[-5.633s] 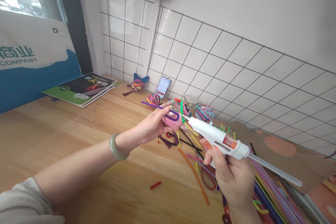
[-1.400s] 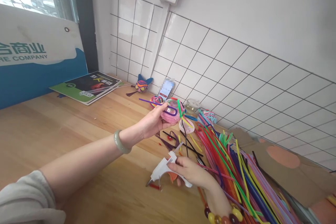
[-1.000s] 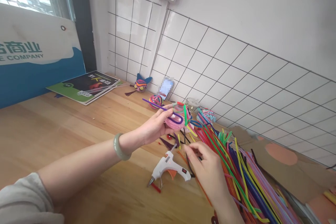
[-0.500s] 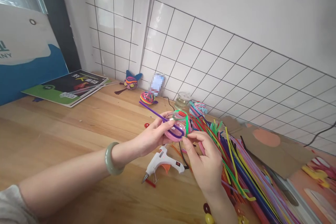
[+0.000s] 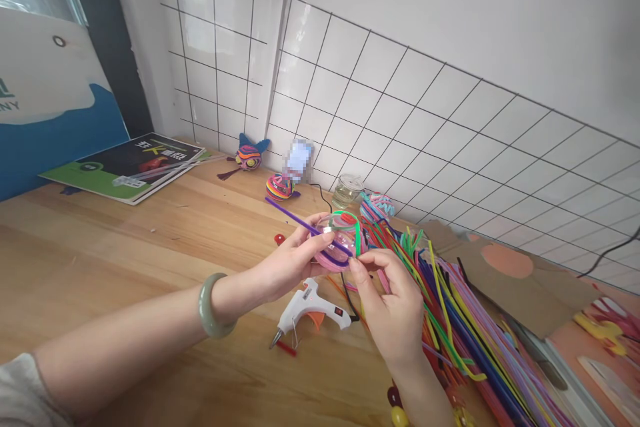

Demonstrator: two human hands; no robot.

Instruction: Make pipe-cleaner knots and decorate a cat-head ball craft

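My left hand [image 5: 289, 265] holds a small clear ball [image 5: 341, 244] wrapped in pink, purple and green pipe cleaners, above the wooden table [image 5: 125, 260]. A straight purple pipe cleaner [image 5: 293, 216] sticks out from the ball to the upper left. My right hand [image 5: 393, 310] pinches the ball's lower right side with thumb and forefinger. A white hot glue gun [image 5: 310, 310] lies on the table just below both hands, nozzle pointing lower left.
A big pile of coloured pipe cleaners [image 5: 465, 333] spreads to the right. Cardboard [image 5: 510, 280] lies beyond it. Wrapped balls [image 5: 279, 187], a glass jar [image 5: 347, 191] and a magazine [image 5: 125, 167] sit along the tiled wall. A blue-and-white board [image 5: 40, 120] leans at left.
My right hand set the glue gun down on the table, let go of it, then rose to the wrapped ball. The left hand kept holding the ball.
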